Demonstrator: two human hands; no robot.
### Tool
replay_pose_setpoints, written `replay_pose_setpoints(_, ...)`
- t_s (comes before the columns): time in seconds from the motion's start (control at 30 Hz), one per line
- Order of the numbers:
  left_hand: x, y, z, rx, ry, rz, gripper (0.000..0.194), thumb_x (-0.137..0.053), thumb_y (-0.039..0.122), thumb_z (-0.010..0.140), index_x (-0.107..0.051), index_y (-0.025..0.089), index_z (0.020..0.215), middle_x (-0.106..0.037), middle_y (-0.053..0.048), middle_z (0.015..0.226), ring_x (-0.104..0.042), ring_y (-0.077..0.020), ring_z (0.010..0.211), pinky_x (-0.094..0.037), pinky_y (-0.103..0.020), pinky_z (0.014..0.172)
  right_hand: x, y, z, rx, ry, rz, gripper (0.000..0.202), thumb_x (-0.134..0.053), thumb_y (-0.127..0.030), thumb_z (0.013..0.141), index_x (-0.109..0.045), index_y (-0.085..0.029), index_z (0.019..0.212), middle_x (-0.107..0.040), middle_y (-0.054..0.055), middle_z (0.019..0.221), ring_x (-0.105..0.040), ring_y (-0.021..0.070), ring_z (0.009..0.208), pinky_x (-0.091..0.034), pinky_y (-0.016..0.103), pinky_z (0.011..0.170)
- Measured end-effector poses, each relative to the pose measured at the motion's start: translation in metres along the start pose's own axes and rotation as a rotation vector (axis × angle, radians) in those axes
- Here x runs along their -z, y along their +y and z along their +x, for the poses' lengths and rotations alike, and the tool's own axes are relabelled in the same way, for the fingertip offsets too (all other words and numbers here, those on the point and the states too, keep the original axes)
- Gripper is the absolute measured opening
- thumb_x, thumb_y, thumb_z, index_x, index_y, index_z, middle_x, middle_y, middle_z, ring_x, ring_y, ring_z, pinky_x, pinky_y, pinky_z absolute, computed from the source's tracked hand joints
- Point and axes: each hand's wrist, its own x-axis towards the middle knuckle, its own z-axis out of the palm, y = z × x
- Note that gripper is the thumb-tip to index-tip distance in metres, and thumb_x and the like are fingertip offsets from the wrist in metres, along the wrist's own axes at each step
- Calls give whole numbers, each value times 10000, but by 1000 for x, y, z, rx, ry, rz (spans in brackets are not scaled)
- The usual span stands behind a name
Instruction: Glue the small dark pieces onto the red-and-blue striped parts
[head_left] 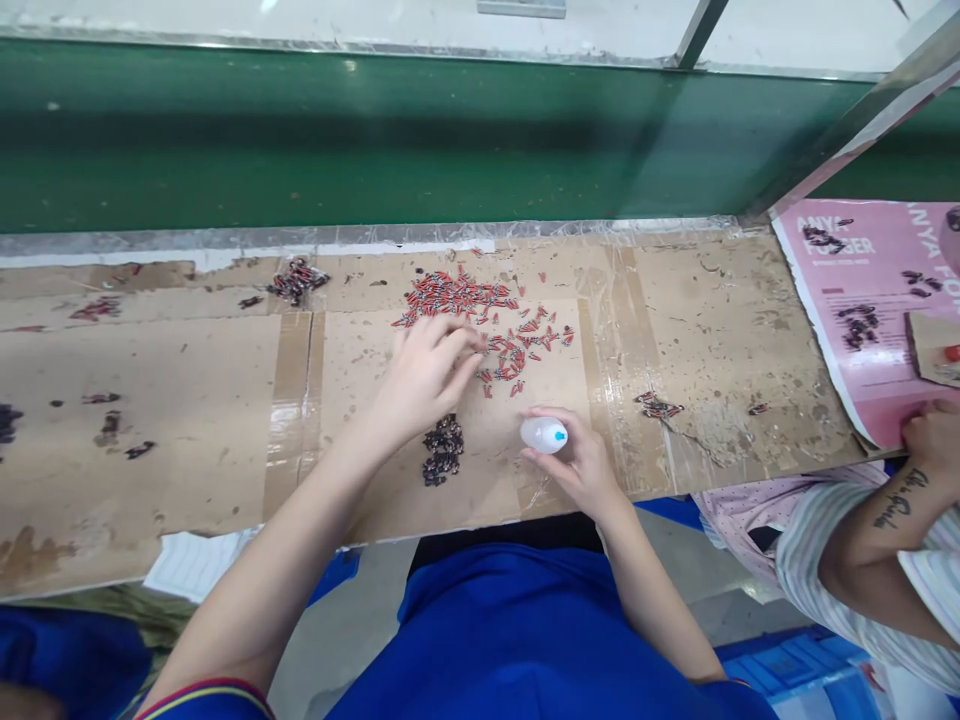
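Note:
My right hand (581, 462) is wrapped round a small white squeeze bottle (538, 434) with a blue tip, held just above the cardboard. My left hand (436, 368) reaches over the near edge of a pile of small red pieces with dark ends (457, 293). Its fingers are bent and drawn together; whatever is between the fingertips is too small to make out. More red pieces (514, 358) lie scattered right beside those fingertips. Below the left hand sits a cluster of small dark pieces (443, 450).
Taped cardboard (690, 320) covers the bench, with a green panel (375, 140) behind. A dark heap (298, 282) lies back left. At right, another person's forearm (885, 515) rests near a pink sheet (862, 270) with dark pieces. A blue crate (795, 665) stands below.

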Motion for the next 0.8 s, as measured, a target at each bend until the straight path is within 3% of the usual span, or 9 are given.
replay_pose_setpoints(0.13,9,-3,-37,322,-119,152,284,-557,464,893,-681,220,821,-753,-92,880,-672,-324,928,-457,-450,835,6,2,-9,-142,154,218,477,-766,-605,712,-734,-249,1026,-766,74,1008,-709,270,928,-555,400,812)
replay_pose_setpoints(0.3,-9,6,-57,465,-122,179,204,-582,380,892,-702,219,857,-762,-95,936,-665,-348,974,-434,-452,819,9,7,-17,-315,461,579,395,-823,-527,624,-767,-248,897,-741,36,804,-644,186,653,-509,330,607)
replay_pose_setpoints(0.5,-21,7,-53,434,-119,122,166,-513,191,905,-675,212,934,-746,-95,1040,-628,-313,998,-391,-421,805,14,0,-13,-399,617,756,310,-849,-326,534,-749,-247,817,-712,-1,745,-540,107,550,-418,252,494)
replay_pose_setpoints(0.67,-27,12,-53,380,-67,152,192,-467,153,926,-656,178,904,-725,-125,1021,-581,-305,977,-348,-430,805,9,-6,-11,-402,665,778,255,-817,-397,582,-705,-220,727,-721,3,703,-482,82,474,-348,211,408)
replay_pose_setpoints(0.8,-43,32,-58,185,37,49,233,-420,156,961,-650,193,954,-704,-117,1014,-551,-279,994,-336,-421,824,3,-6,-11,-382,616,609,316,-755,-497,655,-684,-206,757,-710,16,670,-548,121,473,-407,236,399)
